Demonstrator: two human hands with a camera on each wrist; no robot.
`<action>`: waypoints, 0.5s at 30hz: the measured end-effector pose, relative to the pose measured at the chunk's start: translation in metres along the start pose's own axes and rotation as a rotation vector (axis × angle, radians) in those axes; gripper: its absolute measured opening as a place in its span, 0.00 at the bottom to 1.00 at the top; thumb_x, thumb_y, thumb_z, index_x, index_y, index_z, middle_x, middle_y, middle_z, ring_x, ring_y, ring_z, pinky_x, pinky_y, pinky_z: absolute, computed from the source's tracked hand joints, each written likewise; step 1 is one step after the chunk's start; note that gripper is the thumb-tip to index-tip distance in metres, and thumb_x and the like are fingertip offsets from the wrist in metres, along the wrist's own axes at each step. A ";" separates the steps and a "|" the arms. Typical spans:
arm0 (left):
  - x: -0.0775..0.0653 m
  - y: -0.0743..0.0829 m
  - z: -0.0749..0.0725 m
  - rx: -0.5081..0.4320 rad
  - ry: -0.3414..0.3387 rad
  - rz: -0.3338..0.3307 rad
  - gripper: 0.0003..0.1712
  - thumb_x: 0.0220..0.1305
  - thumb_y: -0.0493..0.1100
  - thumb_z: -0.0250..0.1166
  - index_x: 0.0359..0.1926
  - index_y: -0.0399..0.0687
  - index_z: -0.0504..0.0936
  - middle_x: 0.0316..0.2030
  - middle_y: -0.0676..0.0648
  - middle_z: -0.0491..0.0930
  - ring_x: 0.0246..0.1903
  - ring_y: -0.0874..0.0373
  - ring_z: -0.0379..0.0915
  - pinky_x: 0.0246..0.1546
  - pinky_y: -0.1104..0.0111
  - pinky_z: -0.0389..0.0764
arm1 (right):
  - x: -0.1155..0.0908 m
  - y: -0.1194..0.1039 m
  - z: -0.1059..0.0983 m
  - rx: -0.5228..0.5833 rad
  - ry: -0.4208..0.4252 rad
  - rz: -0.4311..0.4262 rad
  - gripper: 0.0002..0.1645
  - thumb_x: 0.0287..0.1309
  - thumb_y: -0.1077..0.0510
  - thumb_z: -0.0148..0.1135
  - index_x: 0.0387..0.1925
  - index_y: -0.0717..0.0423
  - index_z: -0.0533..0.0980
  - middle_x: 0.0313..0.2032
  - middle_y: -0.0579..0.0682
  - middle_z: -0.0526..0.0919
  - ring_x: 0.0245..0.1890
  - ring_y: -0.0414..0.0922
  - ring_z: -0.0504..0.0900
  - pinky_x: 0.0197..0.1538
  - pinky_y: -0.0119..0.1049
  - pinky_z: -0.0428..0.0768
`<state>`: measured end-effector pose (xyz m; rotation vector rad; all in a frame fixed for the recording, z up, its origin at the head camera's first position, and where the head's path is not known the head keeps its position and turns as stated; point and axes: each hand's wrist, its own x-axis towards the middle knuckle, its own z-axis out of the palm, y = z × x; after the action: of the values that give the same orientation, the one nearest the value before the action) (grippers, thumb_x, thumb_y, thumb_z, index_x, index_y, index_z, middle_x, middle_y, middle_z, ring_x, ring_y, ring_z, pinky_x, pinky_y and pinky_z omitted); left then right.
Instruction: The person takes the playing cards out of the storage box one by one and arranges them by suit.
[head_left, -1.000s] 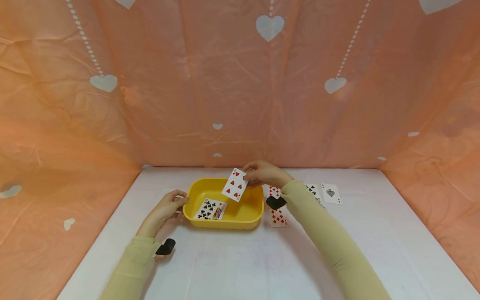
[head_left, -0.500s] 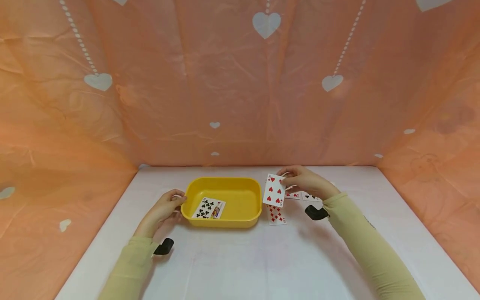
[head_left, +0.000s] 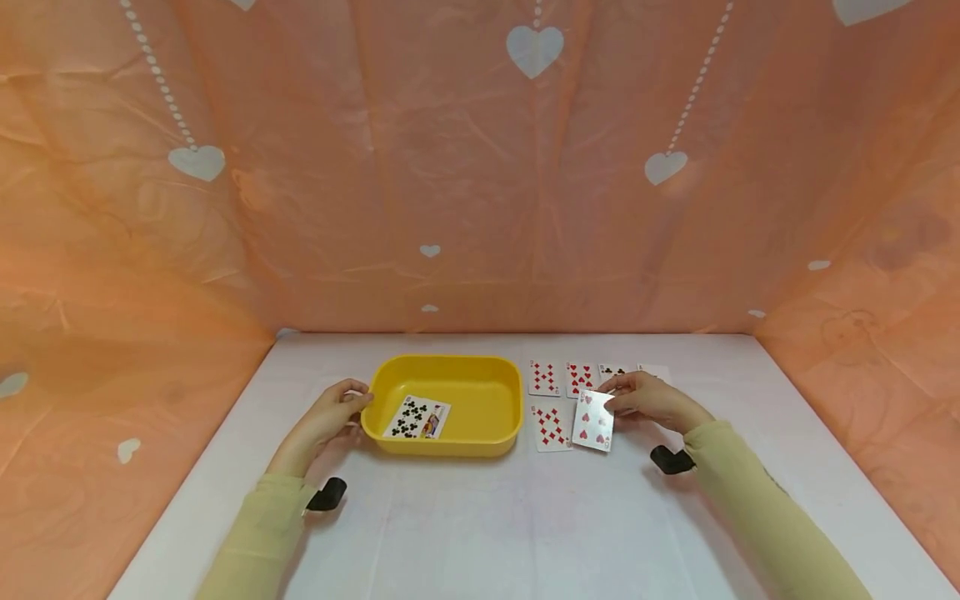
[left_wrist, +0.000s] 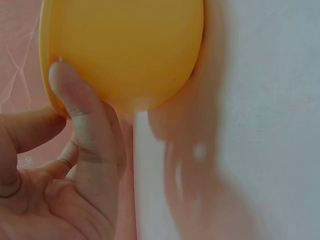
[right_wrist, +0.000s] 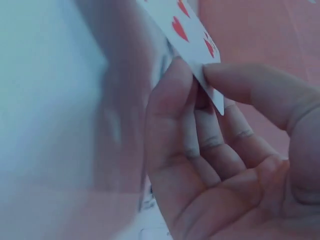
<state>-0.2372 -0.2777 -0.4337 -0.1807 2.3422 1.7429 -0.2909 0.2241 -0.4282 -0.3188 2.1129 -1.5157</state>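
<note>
My left hand [head_left: 328, 415] pinches the left end of a yellow plastic basin [head_left: 450, 447], thumb and fingers on either side of its rim in the left wrist view. Inside the basin lie a clubs card [head_left: 409, 418] and, partly under it, a face card [head_left: 436, 423]. To the basin's right, my right hand [head_left: 651, 398] holds a six of hearts playing card [head_left: 593, 423] by its edge, between thumb and index finger. The card is tilted, close over the table beside a diamonds card [head_left: 552, 430]. Its lower corner sticks out past the fingertips in the right wrist view.
Behind the held card runs a row: a diamonds card [head_left: 543, 378], a hearts card [head_left: 579, 378], a clubs card [head_left: 611, 370] and another card [head_left: 658, 372], partly hidden by the right hand. An orange cloth [head_left: 480, 275] walls the white table [head_left: 465, 533] at back and sides.
My right hand has carried the six of hearts from above the basin rightward and down to beside the front diamonds card. The left hand has stayed on the basin's rim.
</note>
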 end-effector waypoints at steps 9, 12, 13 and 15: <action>-0.001 0.002 0.000 0.014 0.009 -0.018 0.19 0.73 0.43 0.52 0.56 0.34 0.64 0.33 0.43 0.75 0.22 0.54 0.73 0.25 0.64 0.78 | 0.007 0.009 0.007 -0.125 0.091 -0.026 0.18 0.53 0.70 0.65 0.45 0.76 0.74 0.29 0.51 0.80 0.29 0.43 0.81 0.37 0.38 0.83; -0.001 0.002 0.001 0.009 0.006 -0.018 0.18 0.73 0.43 0.52 0.55 0.34 0.64 0.33 0.43 0.75 0.22 0.54 0.73 0.25 0.64 0.79 | 0.010 0.009 0.010 -0.186 0.126 -0.039 0.16 0.52 0.69 0.66 0.43 0.74 0.76 0.29 0.51 0.80 0.28 0.42 0.81 0.36 0.37 0.82; -0.001 0.003 0.001 0.007 0.007 -0.019 0.18 0.73 0.43 0.52 0.55 0.34 0.64 0.33 0.43 0.75 0.22 0.55 0.73 0.26 0.64 0.79 | 0.010 0.009 0.011 -0.211 0.131 -0.047 0.16 0.52 0.68 0.67 0.43 0.73 0.77 0.30 0.51 0.80 0.28 0.42 0.80 0.35 0.36 0.82; -0.001 0.003 0.001 0.005 0.006 -0.021 0.18 0.73 0.43 0.52 0.55 0.34 0.64 0.33 0.43 0.75 0.23 0.55 0.73 0.26 0.64 0.79 | 0.011 0.009 0.013 -0.238 0.148 -0.048 0.16 0.51 0.68 0.67 0.42 0.73 0.77 0.30 0.52 0.81 0.28 0.42 0.80 0.34 0.36 0.81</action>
<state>-0.2366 -0.2759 -0.4312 -0.2093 2.3404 1.7295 -0.2919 0.2117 -0.4422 -0.3526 2.4253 -1.3513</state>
